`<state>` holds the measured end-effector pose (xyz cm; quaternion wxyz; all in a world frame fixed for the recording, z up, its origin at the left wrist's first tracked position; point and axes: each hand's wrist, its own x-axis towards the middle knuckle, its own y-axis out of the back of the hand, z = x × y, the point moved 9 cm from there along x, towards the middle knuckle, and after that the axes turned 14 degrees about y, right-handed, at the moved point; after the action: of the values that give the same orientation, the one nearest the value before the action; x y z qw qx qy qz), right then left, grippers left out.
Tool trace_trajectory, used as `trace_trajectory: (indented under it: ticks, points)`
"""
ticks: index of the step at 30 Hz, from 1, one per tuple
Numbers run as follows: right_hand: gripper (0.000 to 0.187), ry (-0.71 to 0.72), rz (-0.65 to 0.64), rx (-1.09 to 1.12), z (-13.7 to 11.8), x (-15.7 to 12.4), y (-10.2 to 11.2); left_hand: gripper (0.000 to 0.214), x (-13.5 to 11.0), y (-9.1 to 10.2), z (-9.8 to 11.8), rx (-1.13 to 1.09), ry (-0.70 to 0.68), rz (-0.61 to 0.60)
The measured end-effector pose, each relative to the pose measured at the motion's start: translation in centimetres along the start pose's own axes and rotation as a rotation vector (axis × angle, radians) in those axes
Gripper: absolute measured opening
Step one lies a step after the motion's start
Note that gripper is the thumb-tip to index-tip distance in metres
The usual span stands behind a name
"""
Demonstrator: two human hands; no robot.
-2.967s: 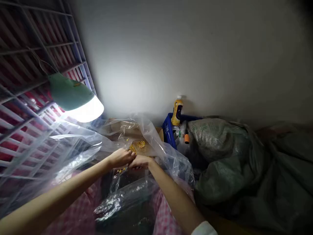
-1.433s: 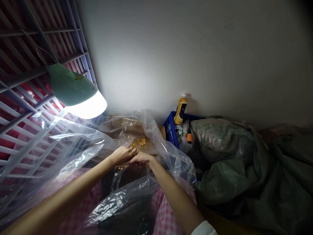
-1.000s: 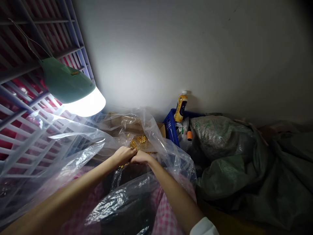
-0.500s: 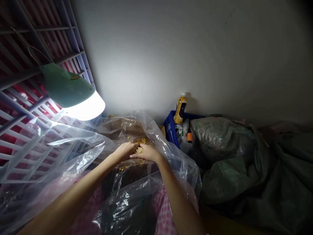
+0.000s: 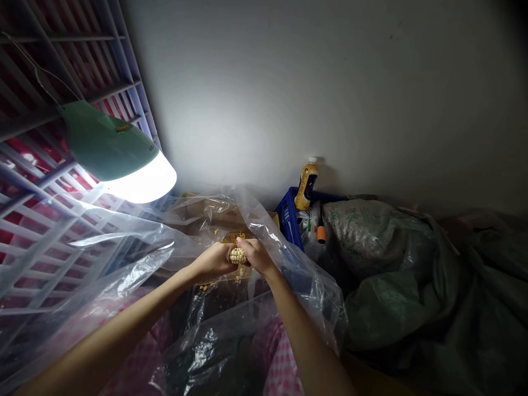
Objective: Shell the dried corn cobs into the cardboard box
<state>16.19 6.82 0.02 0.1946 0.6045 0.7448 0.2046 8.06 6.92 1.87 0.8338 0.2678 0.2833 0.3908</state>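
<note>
Both my hands meet around a short corn cob (image 5: 238, 256) with pale yellow kernels. My left hand (image 5: 215, 260) is wrapped round its left end and my right hand (image 5: 257, 256) grips its right end, thumb on top. They hold it above a cardboard box (image 5: 214, 215) lined with clear plastic sheet (image 5: 268, 242). A small heap of loose corn kernels (image 5: 233, 237) lies in the box just behind the cob, and a few kernels (image 5: 203, 286) lie scattered below my left wrist.
A lit green lamp (image 5: 119, 157) hangs at the left in front of a white metal grille (image 5: 37, 231). A blue crate (image 5: 291, 220) with a yellow drink bottle (image 5: 307, 184) stands by the wall. Green sacks (image 5: 383, 247) fill the right. Pink checked cloth (image 5: 280, 363) lies below.
My hands have risen a little and moved back over the box. The corn cob, hidden between my fingers before, now shows between the two hands.
</note>
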Motion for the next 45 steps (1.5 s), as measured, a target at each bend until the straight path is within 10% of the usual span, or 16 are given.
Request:
trace_trajectory:
  ticks: [10, 17, 31, 45]
  points:
    - [0.036, -0.011, 0.120, 0.372, 0.6, -0.3, 0.0, 0.037, -1.2, 0.6, 1.6, -0.054, -0.005, -0.087]
    - [0.033, -0.041, 0.067, 0.449, -0.9, -0.5, -0.1, 0.048, -1.2, 1.4, 1.2, 0.016, 0.024, 0.094]
    - [0.043, 0.017, 0.064, 0.297, -0.9, -0.2, 0.7, 0.058, -0.6, 0.1, -0.7, -0.216, 0.170, 0.066]
    - [0.049, -0.063, -0.002, 0.006, -0.7, 0.0, 1.7, 0.050, 0.1, 0.8, 1.2, -0.034, 0.021, -0.037]
